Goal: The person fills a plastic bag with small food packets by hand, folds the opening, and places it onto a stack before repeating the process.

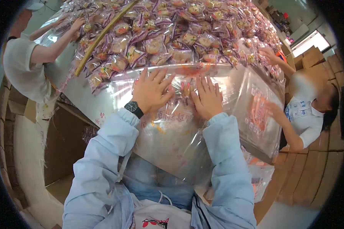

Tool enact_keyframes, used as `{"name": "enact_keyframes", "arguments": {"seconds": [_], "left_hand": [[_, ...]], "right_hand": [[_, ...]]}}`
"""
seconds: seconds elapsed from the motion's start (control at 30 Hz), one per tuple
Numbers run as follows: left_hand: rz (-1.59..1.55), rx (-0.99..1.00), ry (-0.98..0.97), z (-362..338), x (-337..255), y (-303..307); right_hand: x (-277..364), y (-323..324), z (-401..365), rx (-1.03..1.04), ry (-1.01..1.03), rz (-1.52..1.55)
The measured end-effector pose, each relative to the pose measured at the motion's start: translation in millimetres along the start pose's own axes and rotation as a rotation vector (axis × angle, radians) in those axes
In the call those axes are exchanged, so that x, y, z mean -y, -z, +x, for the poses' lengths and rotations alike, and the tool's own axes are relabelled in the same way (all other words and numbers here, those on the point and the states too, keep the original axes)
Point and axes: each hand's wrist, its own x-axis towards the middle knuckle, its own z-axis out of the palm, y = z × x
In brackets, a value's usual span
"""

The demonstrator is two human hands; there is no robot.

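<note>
My left hand (152, 89), with a dark watch on the wrist, lies with fingers spread on a clear printed plastic bag (172, 118) at the table's near edge. To its right, my right hand (208, 95) rests on the same bag, fingers apart and pointing forward. Between the two hands, small wrapped pieces (186, 88) show at the bag's upper part. Just beyond my fingertips begins a large heap of individually wrapped snacks (154, 45) in clear and purple film.
A yellow stick (99, 40) lies across the heap. Co-workers stand at left (25, 65) and right (305, 114), reaching to the table. A stack of printed bags (256, 110) lies at right. An open cardboard box (65, 149) is at lower left, with more boxes (313, 168) at right.
</note>
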Motion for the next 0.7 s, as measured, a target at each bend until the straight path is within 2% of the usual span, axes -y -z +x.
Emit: {"name": "enact_keyframes", "arguments": {"seconds": [0.1, 0.13, 0.2, 0.3, 0.37, 0.43, 0.47, 0.5, 0.53, 0.6, 0.7], "left_hand": [[-0.003, 0.09, 0.009, 2.6, -3.6, 8.7], [0.01, 0.03, -0.029, 1.8, 0.9, 0.3], [0.005, -0.066, -0.076, -2.5, 0.7, 10.6], [-0.103, -0.256, -0.058, -16.7, -1.0, 26.9], [-0.19, -0.204, -0.029, -45.9, -14.3, 64.9], [-0.37, -0.159, -0.067, -89.1, -34.7, 91.1], [-0.439, -0.138, -0.071, -118.9, -51.1, 99.5], [-0.366, 0.018, -0.142, -146.1, -64.7, 116.8], [-0.397, 0.067, -0.193, -164.7, -81.2, 123.7], [-0.243, 0.166, -0.352, -193.0, -90.3, 126.3], [0.038, 0.191, -0.434, -220.6, -74.1, 91.5]], "right_hand": [[6.5, 8.0, -0.5, 0.113, -0.068, -0.003], [4.9, 9.4, 1.9, 0.067, -0.009, -0.073], [-4.7, 6.0, -0.7, -0.02, 0.06, 0.001], [19.8, 45.9, -37.1, -0.319, 0.181, 0.153], [59.0, 93.8, -96.7, -0.32, 0.232, 0.491], [89.1, 108.0, -168.5, -0.064, 0.342, 0.723], [101.9, 98.4, -200.4, 0.147, 0.423, 0.813], [115.6, 88.3, -227.1, 0.355, 0.501, 0.897], [124.6, 74.4, -246.7, 0.384, 0.467, 0.737], [134.7, 46.4, -277.9, 0.456, 0.382, 0.429], [131.0, 45.3, -287.1, 0.327, 0.249, 0.075]]}}
